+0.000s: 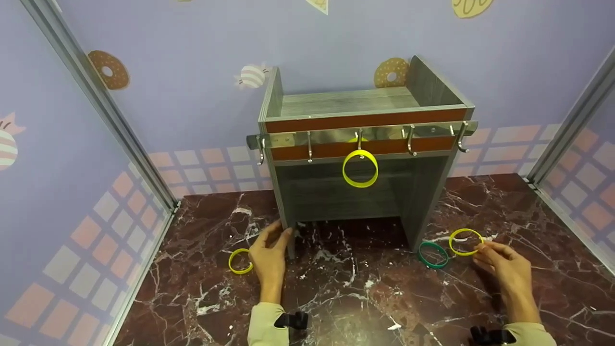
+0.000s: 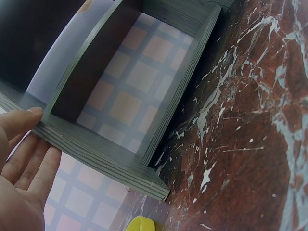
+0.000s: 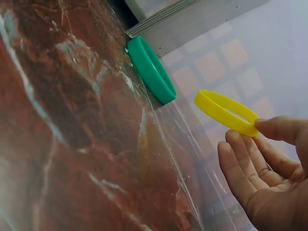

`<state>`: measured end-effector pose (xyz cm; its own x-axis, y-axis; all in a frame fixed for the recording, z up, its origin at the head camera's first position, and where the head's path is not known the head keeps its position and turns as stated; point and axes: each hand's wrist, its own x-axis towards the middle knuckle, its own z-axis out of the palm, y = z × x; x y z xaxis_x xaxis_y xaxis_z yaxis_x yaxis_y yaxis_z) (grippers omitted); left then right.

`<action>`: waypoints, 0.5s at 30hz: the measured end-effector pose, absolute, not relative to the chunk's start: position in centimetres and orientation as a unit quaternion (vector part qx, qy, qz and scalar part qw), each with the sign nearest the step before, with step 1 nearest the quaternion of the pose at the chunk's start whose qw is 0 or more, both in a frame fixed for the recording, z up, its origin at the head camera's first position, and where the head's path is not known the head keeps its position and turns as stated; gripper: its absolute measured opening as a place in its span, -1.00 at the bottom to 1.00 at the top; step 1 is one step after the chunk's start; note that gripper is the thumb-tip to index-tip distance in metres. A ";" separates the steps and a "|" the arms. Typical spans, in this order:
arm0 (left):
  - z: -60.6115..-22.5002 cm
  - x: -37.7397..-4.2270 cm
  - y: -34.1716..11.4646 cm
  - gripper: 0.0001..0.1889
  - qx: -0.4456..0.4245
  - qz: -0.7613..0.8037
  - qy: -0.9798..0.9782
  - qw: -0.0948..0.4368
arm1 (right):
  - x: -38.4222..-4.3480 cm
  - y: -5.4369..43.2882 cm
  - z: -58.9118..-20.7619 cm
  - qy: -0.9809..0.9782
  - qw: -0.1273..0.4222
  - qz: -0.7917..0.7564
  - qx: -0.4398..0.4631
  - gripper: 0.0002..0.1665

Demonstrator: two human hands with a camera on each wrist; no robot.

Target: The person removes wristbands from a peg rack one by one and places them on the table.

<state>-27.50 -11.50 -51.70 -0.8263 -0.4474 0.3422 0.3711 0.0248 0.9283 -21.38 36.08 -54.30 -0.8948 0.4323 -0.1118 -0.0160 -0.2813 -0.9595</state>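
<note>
My right hand (image 1: 507,274) pinches a yellow silicone wristband (image 1: 466,241) by its edge, thumb above and fingertips beneath, as the right wrist view shows. A green wristband (image 3: 151,70) lies on the tabletop beside it, close to the right foot of a grey wooden shelf (image 1: 435,192). My left hand (image 1: 269,254) grips the lower front edge of the shelf's left side panel (image 2: 91,149), thumb on the inner face and fingers on the outer. Another yellow wristband (image 1: 232,264) lies just left of that hand. From the rail's middle hook hangs one more yellow wristband (image 1: 360,184).
A metal rail (image 1: 331,136) with several hooks runs across the shelf's front, its ends jutting past both sides. Marble-patterned tabletop (image 1: 326,307) extends in front. A patterned wall (image 1: 192,96) stands behind, with side panels left and right.
</note>
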 end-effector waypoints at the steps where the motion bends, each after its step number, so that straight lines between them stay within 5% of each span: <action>1: -51.7 -27.5 -11.5 -0.73 0.030 -0.697 -0.654 0.293 | -21.4 36.1 -54.4 -0.583 0.140 0.779 -0.181 -0.83; 15: -51.6 -27.4 -11.6 -0.74 0.037 -0.686 -0.665 0.292 | -21.5 36.2 -54.8 -0.620 0.095 0.748 -0.218 -0.93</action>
<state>-27.43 -11.57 -51.64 -0.8272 -0.4495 0.3372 0.3508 0.0557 0.9348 -21.50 36.24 -54.82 -0.8872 0.4120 -0.2076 0.1271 -0.2143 -0.9685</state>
